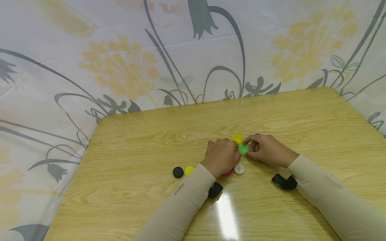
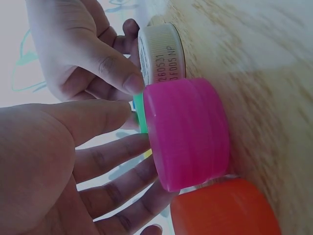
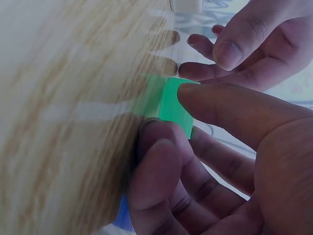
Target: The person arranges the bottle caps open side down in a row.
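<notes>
A round green bottle cap (image 1: 243,149) sits on the wooden table between both hands. My right hand (image 1: 268,150) pinches it between thumb and fingers; in the right wrist view the thumb lies against the cap's side (image 3: 177,106). From the left, my left hand (image 1: 220,155) reaches to the same cap, its thumb and index fingertips right at the edge and its fingers loosely bent. A yellow cap (image 1: 237,138) lies just behind the green one. Close in front are a white printed cap (image 1: 239,169) and a magenta cap (image 2: 188,134), the latter partly under the left hand in the head view.
An orange cap (image 2: 225,210) stands beside the magenta one. Left of the left forearm lie a black cap (image 1: 178,172) and another yellow cap (image 1: 189,171). A blue cap (image 1: 257,134) peeks out behind the right hand. Black curved pieces (image 1: 284,182) show at both wrists. Patterned cloth (image 1: 193,60) hangs behind the table.
</notes>
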`<control>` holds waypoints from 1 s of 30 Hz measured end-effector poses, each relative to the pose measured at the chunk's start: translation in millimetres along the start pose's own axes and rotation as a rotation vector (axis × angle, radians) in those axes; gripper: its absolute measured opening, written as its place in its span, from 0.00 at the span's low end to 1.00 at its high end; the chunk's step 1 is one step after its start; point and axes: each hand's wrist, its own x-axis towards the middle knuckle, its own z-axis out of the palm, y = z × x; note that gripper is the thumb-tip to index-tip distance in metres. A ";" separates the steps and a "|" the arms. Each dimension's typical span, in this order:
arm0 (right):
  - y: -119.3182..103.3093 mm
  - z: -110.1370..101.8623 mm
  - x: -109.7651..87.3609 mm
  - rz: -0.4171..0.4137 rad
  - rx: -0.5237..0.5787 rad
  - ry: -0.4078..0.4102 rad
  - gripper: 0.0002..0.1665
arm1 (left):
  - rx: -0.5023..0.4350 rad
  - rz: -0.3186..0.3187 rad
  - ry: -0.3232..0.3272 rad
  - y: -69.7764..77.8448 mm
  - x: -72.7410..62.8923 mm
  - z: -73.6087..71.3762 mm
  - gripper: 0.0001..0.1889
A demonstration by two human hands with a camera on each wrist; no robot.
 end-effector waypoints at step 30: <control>-7.5 -7.4 -2.1 -0.074 -0.012 0.125 0.11 | -0.135 -0.020 0.085 -1.0 0.2 -10.7 0.18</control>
